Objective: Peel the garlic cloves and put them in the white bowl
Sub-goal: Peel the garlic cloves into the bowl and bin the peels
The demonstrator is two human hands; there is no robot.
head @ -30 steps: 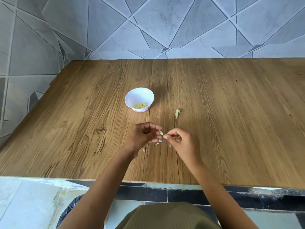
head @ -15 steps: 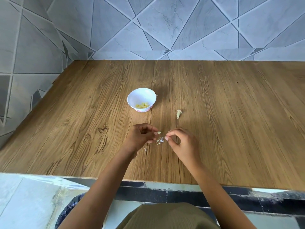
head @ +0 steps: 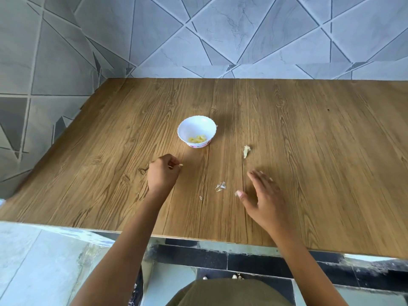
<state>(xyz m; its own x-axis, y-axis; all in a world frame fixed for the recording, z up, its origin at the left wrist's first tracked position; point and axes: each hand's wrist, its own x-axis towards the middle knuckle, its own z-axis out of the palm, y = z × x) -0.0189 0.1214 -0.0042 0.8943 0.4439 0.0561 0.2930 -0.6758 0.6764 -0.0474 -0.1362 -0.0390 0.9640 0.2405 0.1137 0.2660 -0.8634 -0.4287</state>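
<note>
Across the wooden desk, the right hand hovers near the front edge, blurred, its fingers straight, spread and holding nothing. The left hand has curled fingers that pinch a small garlic clove, just short of the white bowl. Peeled cloves lie inside the bowl. An unpeeled piece lies to the bowl's right, and skin scraps lie between the hands.

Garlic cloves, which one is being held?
The clove pinched in the left hand; the peeled cloves lie in the white bowl, and one garlic piece lies loose on the table to its right.
</note>
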